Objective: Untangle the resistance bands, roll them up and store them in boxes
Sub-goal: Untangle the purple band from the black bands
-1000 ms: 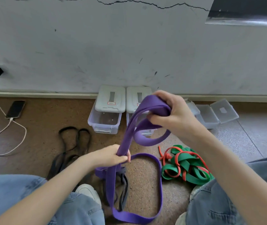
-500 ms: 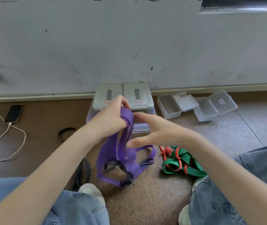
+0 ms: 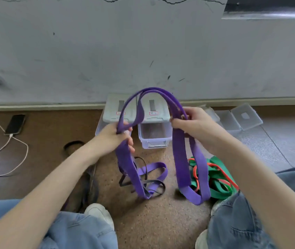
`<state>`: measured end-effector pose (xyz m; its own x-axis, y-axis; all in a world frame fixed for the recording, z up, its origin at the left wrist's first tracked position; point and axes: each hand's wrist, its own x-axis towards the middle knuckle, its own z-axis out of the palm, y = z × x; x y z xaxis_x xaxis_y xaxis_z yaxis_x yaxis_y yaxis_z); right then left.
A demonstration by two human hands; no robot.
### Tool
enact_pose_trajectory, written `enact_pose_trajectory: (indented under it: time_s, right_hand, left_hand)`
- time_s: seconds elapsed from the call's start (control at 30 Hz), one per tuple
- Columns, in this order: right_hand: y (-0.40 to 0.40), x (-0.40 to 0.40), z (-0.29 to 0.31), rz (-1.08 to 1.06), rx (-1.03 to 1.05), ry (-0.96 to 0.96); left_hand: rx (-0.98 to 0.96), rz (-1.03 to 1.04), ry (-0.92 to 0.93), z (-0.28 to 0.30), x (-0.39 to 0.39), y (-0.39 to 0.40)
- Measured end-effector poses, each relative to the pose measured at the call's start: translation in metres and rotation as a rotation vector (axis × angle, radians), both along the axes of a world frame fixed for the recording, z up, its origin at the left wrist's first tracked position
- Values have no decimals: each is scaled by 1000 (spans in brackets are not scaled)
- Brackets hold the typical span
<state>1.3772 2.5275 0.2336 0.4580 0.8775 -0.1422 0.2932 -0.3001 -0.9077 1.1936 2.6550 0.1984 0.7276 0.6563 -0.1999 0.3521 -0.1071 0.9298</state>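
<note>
Purple band (image 3: 180, 159): soft, light, grippy rubber, arched at 12 o'clock. Left hand (image 3: 115, 136) and right hand (image 3: 190, 124) both clamped on doubled strands; best gripped flat, near the folds.

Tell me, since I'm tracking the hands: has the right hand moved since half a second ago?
Yes. The right hand has gone rightward: it was in front of the right lidded box, and now it grips the purple band beside that box.

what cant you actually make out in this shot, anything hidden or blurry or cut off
- Head view: the red labels on the box lids are too small to read.
- Head view: the left storage box is mostly covered by the left hand.
- Head view: the black band passes under the left forearm.
- Head view: the purple band arch is motion-blurred.
</note>
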Motion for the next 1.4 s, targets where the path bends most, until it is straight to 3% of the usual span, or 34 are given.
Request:
enact_pose_trajectory:
  time_s: [0.07, 0.13, 0.2, 0.23, 0.33, 0.37, 0.5, 0.6, 0.67, 0.7, 0.77, 0.83, 0.87, 0.93, 1.07, 1.2, 1.27, 1.3, 1.4]
  right_hand:
    - [-5, 2, -4, 166, -286, -239]
    - [-7, -2, -1, 283, -214, -79]
    - [-4, -14, 2, 372, -24, 170]
    - [-2, -19, -1, 416, 13, 114]
    - [2, -34, -8, 422, -34, -328]
    - [2, -35, -10, 387, -21, -315]
    - [1, -35, 3, 305, 203, 92]
    - [1, -27, 15, 221, 435, 473]
    - [-1, -20, 19, 162, 515, 589]
    - [-1, -17, 18, 130, 484, 532]
    - [-2, -9, 13, 125, 223, 128]
    - [-2, -1, 3, 243, -193, -262]
    - [-2, 0, -1, 294, -331, -310]
    - [-3, -1, -4, 309, -308, -163]
    - [-1, -12, -1, 417, 40, 100]
    - [0, -27, -8, 371, 34, -114]
    - [0, -30, -6, 294, 102, -54]
    - [0, -30, -2, 275, 170, 35]
    - [-1, -31, 6, 303, 295, 275]
  left_hand:
    - [-13, 81, -227, 36, -1, 7]
    - [52, 20, -211, 57, 1, 2]
    - [142, -57, -44, 60, 6, -9]
    - [223, -100, 53, 56, 10, -15]
    - [512, -247, 258, 33, 19, -22]
    - [554, -243, 254, 28, 20, -21]
    - [361, -236, 39, -4, 18, -18]
    - [248, -361, 211, -43, 7, -23]
    - [264, -363, 329, -58, 0, -21]
    - [295, -311, 338, -58, -1, -17]
    - [329, -144, 233, -39, 2, -7]
    - [330, 60, -23, -4, 3, 0]
    - [335, 132, -170, 15, 2, 3]
    - [415, 88, -285, 46, -1, 5]
    - [519, -95, -47, 54, 7, -19]
    - [643, -73, 31, 42, 12, -25]
    - [535, -60, -4, 33, 13, -24]
    - [392, -78, -57, 26, 14, -25]
    - [-242, -49, -259, 9, 15, -29]
